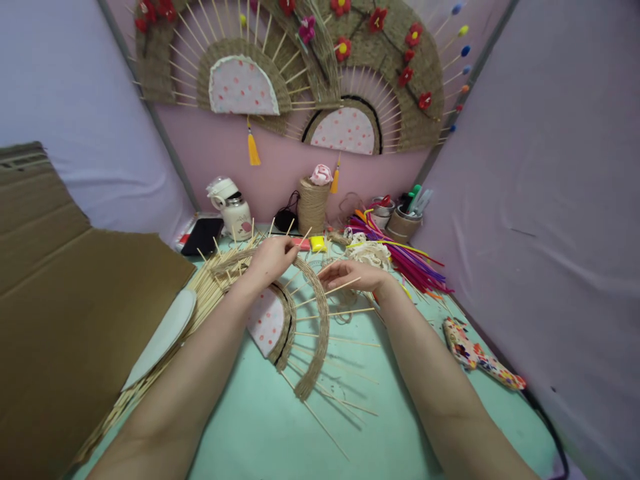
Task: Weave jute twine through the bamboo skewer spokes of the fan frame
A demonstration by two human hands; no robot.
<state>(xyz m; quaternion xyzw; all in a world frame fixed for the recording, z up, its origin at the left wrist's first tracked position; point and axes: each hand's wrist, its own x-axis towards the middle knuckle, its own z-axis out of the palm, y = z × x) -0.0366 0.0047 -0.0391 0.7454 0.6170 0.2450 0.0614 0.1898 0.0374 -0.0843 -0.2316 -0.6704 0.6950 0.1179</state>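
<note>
A half-made fan of thin wooden sticks (pixel 320 347) lies on the mint-green table (pixel 260 427). It has a dotted fabric half-disc (pixel 265 321) at its centre and a woven jute band (pixel 320 327) arching across the sticks. My left hand (pixel 273 257) is closed on the top of the jute band near the stick ends. My right hand (pixel 350 273) pinches a strand of twine beside the band, fingers curled, just right of the left hand.
A brown cardboard sheet (pixel 75 313) and a white plate (pixel 165 333) lie left. Loose sticks (pixel 210 287), a white flask (pixel 235 213), a twine spool (pixel 313 203), coloured pipe cleaners (pixel 405 257), pen cups (pixel 403 223) and a patterned glue gun (pixel 475 353) surround the work. Finished fans (pixel 300 67) hang behind.
</note>
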